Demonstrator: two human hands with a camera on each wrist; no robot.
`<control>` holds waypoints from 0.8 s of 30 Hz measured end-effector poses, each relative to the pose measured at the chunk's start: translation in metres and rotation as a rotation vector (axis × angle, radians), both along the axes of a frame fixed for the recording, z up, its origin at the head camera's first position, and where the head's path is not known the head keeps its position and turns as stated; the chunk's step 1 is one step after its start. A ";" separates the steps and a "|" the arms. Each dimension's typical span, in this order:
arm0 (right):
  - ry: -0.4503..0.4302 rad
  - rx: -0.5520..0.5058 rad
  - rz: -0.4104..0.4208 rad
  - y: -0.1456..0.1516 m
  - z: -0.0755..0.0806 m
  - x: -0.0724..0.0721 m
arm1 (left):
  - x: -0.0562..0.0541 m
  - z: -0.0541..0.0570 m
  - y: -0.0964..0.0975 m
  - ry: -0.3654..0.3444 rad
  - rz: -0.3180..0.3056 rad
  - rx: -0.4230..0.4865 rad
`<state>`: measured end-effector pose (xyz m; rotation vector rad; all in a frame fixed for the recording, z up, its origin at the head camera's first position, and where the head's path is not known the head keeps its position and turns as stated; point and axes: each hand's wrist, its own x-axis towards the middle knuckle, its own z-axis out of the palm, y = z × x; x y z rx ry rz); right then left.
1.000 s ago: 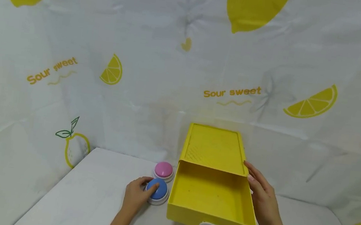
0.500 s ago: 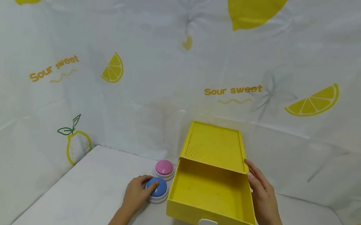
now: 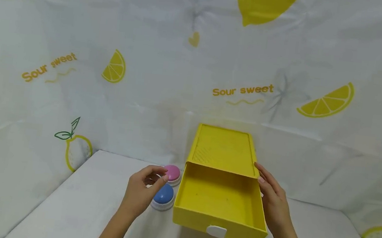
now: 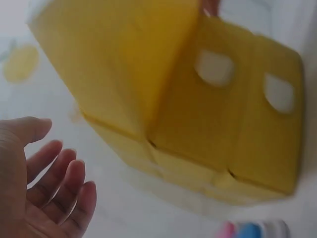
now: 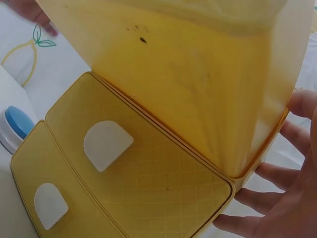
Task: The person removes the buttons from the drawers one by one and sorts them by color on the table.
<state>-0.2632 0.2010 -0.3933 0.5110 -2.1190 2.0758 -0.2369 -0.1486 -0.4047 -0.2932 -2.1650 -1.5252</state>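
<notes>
A yellow drawer cabinet [image 3: 224, 148] stands against the back sheet, its top drawer [image 3: 197, 218] pulled out and bare inside. My right hand [image 3: 274, 207] rests along the cabinet's right side; in the right wrist view its extended fingers [image 5: 282, 176] touch the side edge. To the left stand two round push buttons on white bases, a blue one [image 3: 164, 193] and a pink one [image 3: 172, 172] behind it. Over the blue button hovers my left hand [image 3: 138, 193], fingers loosely bent, holding nothing. The left wrist view shows its fingers [image 4: 74, 183] apart in the air.
Two lower drawers with white tabs [image 5: 106, 144] are closed below the pulled-out one. A white sheet with lemon prints [image 3: 165, 92] hangs behind and beside the white table [image 3: 93, 202]. The pulled-out drawer juts toward the front, right of the buttons.
My left hand has let go of the blue button and lifted above it. My right hand stays at the cabinet's side. The head view has shifted slightly.
</notes>
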 end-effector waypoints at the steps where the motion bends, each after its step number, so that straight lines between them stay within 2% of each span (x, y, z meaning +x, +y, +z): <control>1: 0.002 -0.009 0.005 -0.001 0.001 0.000 | 0.008 0.009 0.002 0.034 -0.032 0.003; 3: 0.003 -0.018 0.008 -0.001 0.001 0.000 | 0.022 0.021 0.007 0.123 -0.100 0.000; 6: 0.003 -0.013 0.006 -0.002 0.002 0.000 | 0.041 0.031 0.015 0.220 -0.197 -0.006; 10: -0.001 -0.005 -0.001 -0.001 0.002 0.000 | 0.059 0.036 0.027 0.316 -0.297 -0.033; 12: -0.001 -0.005 -0.002 0.000 0.002 0.000 | 0.065 0.036 0.033 0.376 -0.323 -0.056; 15: 0.003 -0.012 0.005 0.000 0.002 0.001 | 0.073 0.037 0.040 0.428 -0.352 -0.081; 20: -0.004 -0.012 0.003 -0.001 0.001 0.002 | 0.079 0.031 0.055 0.434 -0.411 -0.118; 23: -0.007 -0.012 -0.006 -0.002 0.002 0.002 | 0.080 0.026 0.064 0.375 -0.432 -0.120; 24: -0.007 -0.014 -0.006 -0.002 0.002 0.002 | 0.080 0.024 0.067 0.334 -0.438 -0.113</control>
